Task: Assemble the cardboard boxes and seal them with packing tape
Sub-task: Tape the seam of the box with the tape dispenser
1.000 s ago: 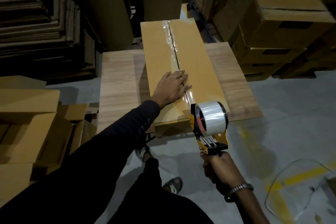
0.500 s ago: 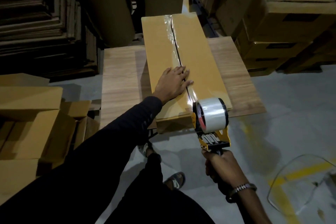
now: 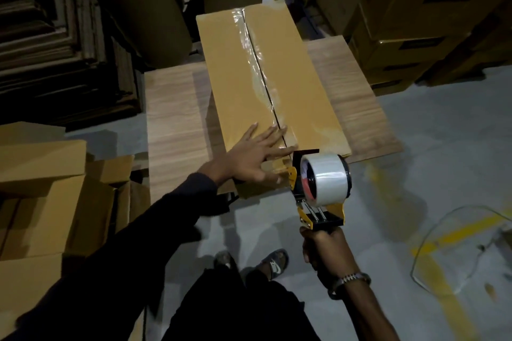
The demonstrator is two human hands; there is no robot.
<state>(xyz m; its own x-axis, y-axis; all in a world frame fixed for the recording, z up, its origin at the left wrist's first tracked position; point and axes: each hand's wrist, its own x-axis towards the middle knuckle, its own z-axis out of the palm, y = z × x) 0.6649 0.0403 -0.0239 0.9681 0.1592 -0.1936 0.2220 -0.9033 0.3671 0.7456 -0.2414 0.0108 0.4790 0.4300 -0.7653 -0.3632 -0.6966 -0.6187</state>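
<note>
- The box (image 3: 271,83) is lying on the surface (image 3: 177,119), its seam running straight away from us.
- Our left hand (image 3: 256,156) is pressing flat, fingers spread, at the box's near end.
- Our right hand (image 3: 325,248) is gripping the dispenser (image 3: 322,183) just off that near edge.

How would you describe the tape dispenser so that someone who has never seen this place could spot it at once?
Find the wooden table with a long flat cardboard box on it. At the box's near end, the right hand grips the tape dispenser. Only it is black and yellow, with a fat roll of clear tape, among plain brown cardboard.
</note>
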